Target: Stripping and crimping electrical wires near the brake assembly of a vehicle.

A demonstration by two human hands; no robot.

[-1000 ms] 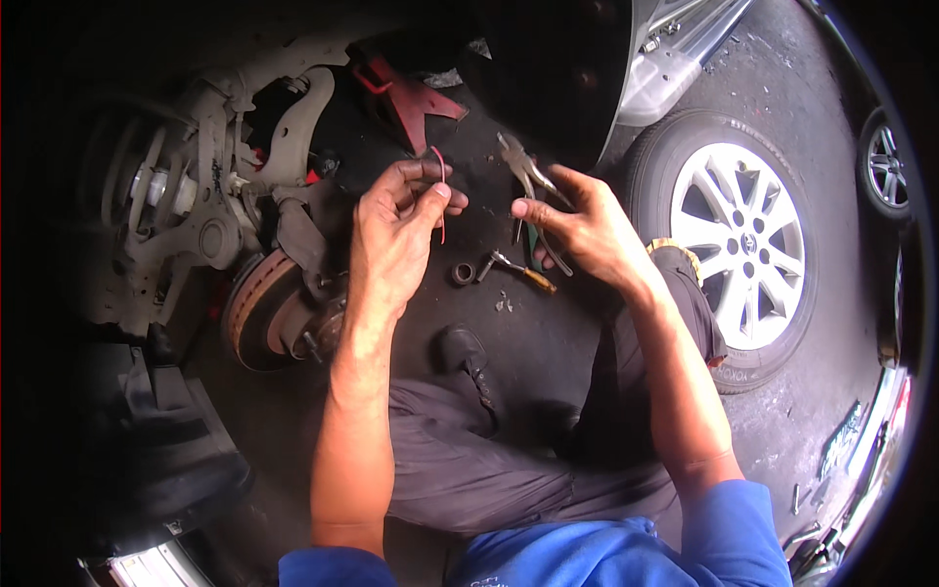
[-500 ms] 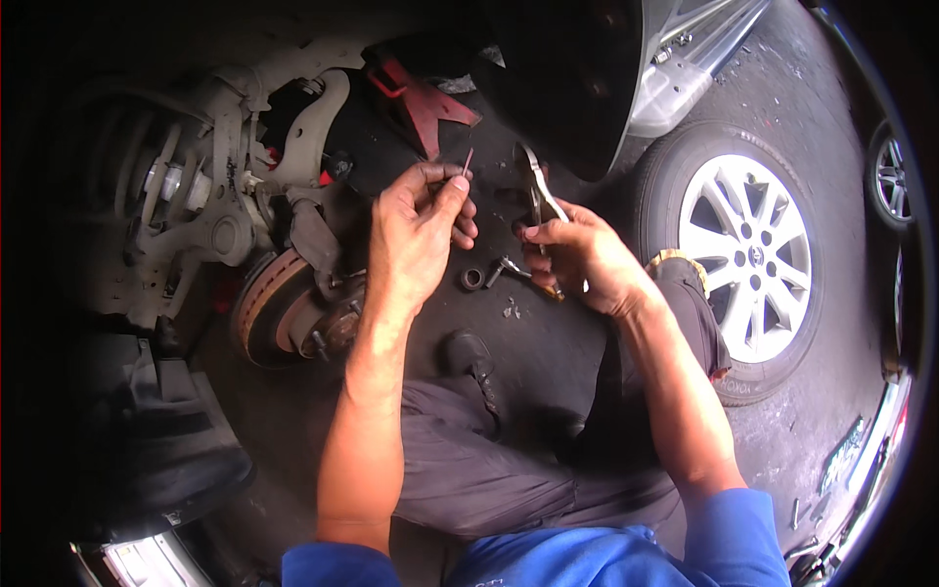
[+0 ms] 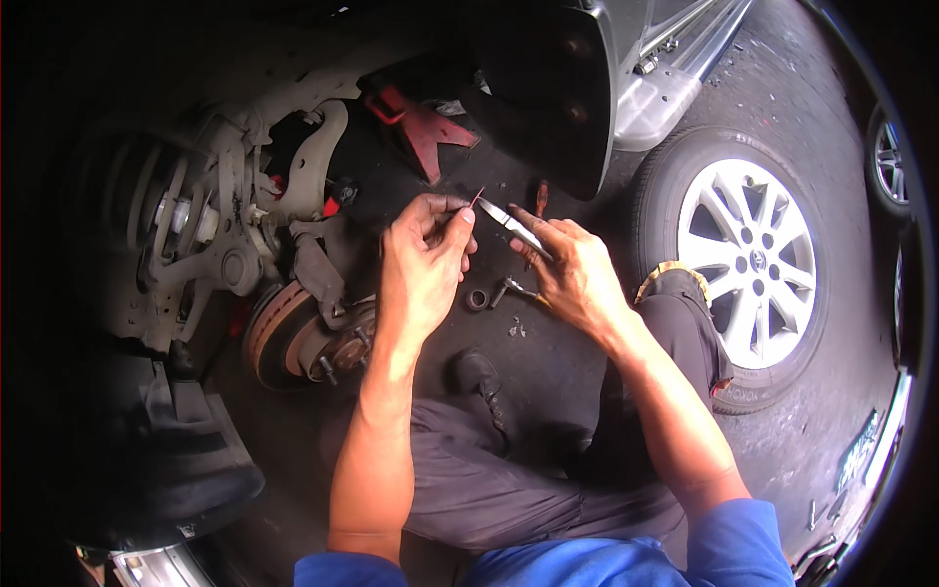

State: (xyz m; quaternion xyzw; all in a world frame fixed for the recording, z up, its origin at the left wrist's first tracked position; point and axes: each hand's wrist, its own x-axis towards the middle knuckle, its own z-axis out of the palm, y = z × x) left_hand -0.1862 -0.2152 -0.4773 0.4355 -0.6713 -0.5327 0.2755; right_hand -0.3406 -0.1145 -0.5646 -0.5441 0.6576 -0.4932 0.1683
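Observation:
Between thumb and fingertips, my left hand pinches a thin reddish, wire-like pin whose tip sticks up. My right hand is closed around silver pliers. The jaws point left and meet the pin, or come very close to it; I cannot tell whether they grip it. Both hands are held above the dark floor. Below and between them lie a small metal ring or socket and a metal tool, partly hidden by my right hand.
To the left are a brake disc with its hub studs and a suspension arm. A red jack stand stands ahead. A red-handled tool lies beyond my right hand. A wheel lies at the right, beside my knee.
The pliers have swung from pointing up and away to pointing left, bringing their jaws to the pin. My left hand keeps its pinch. The view has shifted slightly.

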